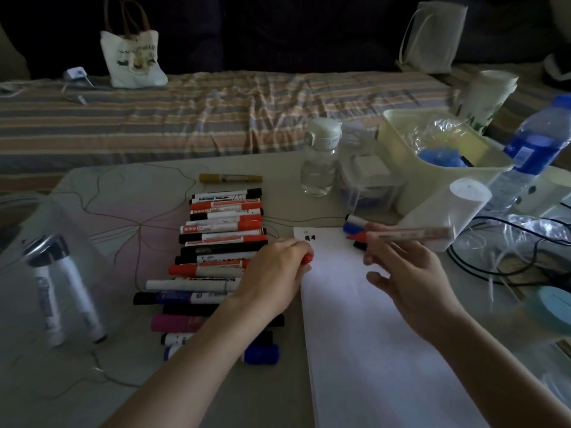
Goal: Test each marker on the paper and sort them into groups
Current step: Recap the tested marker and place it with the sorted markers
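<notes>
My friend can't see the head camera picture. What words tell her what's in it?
A person's right hand holds an uncapped red marker above white paper, while the left hand grips a red cap. A row of markers lies to the left.

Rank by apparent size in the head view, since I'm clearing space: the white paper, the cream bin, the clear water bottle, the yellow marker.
1. white paper
2. cream bin
3. clear water bottle
4. yellow marker
The paper lies nearest, which inflates it.

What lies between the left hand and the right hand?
In the head view, only bare white paper lies between the left hand and the right hand.
</notes>
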The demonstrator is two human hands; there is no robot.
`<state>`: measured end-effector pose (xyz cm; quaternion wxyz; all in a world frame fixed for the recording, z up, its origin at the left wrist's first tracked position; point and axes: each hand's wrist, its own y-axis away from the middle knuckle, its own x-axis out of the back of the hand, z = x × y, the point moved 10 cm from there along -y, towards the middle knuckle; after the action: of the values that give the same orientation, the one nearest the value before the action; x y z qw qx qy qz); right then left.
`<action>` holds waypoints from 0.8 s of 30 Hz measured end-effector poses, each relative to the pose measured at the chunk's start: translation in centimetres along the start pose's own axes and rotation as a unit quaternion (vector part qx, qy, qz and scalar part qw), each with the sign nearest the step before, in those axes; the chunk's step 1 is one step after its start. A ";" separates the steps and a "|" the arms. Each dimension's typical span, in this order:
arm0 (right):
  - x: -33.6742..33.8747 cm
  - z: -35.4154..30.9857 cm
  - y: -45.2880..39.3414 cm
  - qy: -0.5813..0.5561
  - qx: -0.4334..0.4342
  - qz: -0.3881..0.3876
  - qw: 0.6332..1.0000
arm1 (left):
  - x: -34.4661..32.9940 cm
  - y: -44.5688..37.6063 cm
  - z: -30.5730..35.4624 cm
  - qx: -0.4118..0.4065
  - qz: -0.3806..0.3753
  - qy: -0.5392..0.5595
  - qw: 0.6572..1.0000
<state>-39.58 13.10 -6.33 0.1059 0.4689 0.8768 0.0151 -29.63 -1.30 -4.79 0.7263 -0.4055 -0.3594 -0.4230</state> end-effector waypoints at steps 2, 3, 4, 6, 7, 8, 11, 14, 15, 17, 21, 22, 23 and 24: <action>-0.4 -0.6 -1.3 0.118 0.053 0.031 0.991 | -0.5 -0.3 -0.4 -0.003 -0.003 -0.001 1.000; -0.9 -0.8 -2.1 0.148 0.076 0.035 0.985 | -0.8 -0.3 -0.6 -0.003 -0.011 0.000 1.000; -1.5 -1.0 -2.9 0.166 0.092 0.034 0.981 | -1.2 -0.2 -0.9 -0.003 -0.018 0.002 1.000; -2.7 -0.8 -4.4 0.188 0.102 0.030 0.976 | -1.5 -0.1 -1.1 -0.005 -0.020 0.011 1.000; -3.2 -0.4 -5.0 0.192 0.100 0.028 0.976 | -1.5 -0.1 -1.2 -0.007 -0.016 0.014 1.000; -3.5 0.1 -5.4 0.191 0.097 0.030 0.976 | -1.6 0.0 -1.2 -0.008 -0.013 0.014 1.000; -3.6 1.6 -6.0 0.200 0.095 0.040 0.974 | -1.7 0.0 -1.3 -0.013 -0.004 0.004 1.000; -3.1 1.6 -6.4 0.222 0.107 0.052 0.968 | -1.4 -0.1 -1.5 -0.014 0.006 0.018 1.000; -3.0 1.3 -6.7 0.237 0.113 0.060 0.963 | -1.4 -0.2 -1.5 -0.014 0.008 0.023 1.000; -2.9 0.8 -7.1 0.272 0.123 0.078 0.951 | -1.3 -0.2 -1.5 -0.014 0.009 0.027 0.999; -2.7 0.8 -7.3 0.339 0.142 0.107 0.924 | -1.3 -0.1 -1.7 -0.010 0.020 0.040 0.999; -2.6 0.8 -7.2 0.339 0.144 0.109 0.923 | -1.3 -0.1 -1.7 -0.010 0.021 0.039 0.999; -2.5 0.8 -7.2 0.334 0.145 0.108 0.925 | -1.2 -0.1 -1.7 -0.010 0.022 0.040 0.999; -2.5 0.9 -7.3 0.336 0.148 0.107 0.924 | -1.2 0.0 -1.6 -0.010 0.023 0.040 0.999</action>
<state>-44.01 6.89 -7.65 -0.2678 0.5378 0.7976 0.0532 -29.84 -2.38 -6.49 0.7455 -0.4037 -0.3163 -0.4257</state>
